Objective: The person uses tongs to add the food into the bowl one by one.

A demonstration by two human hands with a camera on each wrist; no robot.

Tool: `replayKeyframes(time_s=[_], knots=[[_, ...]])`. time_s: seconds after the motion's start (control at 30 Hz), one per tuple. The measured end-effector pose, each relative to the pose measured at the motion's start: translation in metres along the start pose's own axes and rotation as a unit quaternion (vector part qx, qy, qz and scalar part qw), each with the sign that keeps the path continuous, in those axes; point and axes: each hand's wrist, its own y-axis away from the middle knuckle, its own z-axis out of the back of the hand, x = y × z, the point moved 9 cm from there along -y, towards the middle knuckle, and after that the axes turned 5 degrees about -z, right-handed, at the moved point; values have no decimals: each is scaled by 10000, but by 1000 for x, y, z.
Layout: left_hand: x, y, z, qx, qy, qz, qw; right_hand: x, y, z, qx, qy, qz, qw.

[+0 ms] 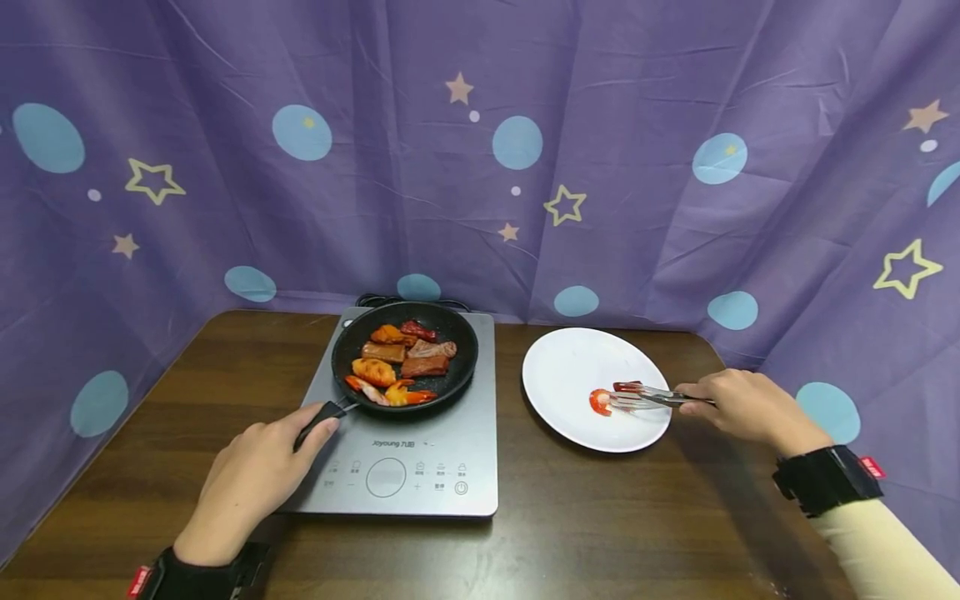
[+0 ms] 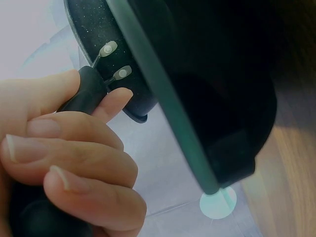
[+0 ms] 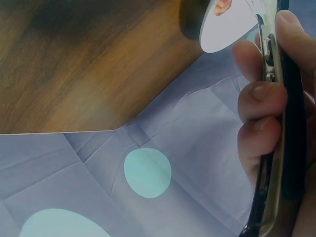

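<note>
My left hand (image 1: 258,467) grips the black handle (image 1: 310,427) of a frying pan (image 1: 460,371), fingers curled round it in the left wrist view. The pan rests on a silver induction cooker (image 1: 476,467) and holds several pieces of browned meat (image 1: 426,367), a yellow-orange piece (image 1: 373,372) and shrimp-like pieces (image 1: 409,395). Off to the right, my right hand (image 1: 750,408) holds metal tongs (image 1: 663,395), their tips low over a white plate (image 1: 558,375). A small red-and-white shrimp (image 1: 599,402) is at the tips; whether they pinch it is unclear. A dark red piece (image 1: 627,387) lies alongside.
Both hands work above a brown wooden table (image 1: 570,525). A purple curtain (image 1: 420,208) with stars and blue dots hangs behind it. Black cable (image 1: 375,300) lies coiled at the cooker's back edge. The plate stands to the right of the cooker.
</note>
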Motion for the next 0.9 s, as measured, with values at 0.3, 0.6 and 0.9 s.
replayKeyframes(time_s=[0.3, 0.6, 0.9], knots=[[1, 0, 0, -7, -4, 2, 10000, 3, -2, -2, -21, -7, -74, 10000], [1, -1, 0, 37, -11, 45, 10000, 6, -2, -5, -184, 45, -72, 9998], [1, 0, 0, 10, -10, 45, 10000, 10, 0, -5, -455, 138, 78, 9988]])
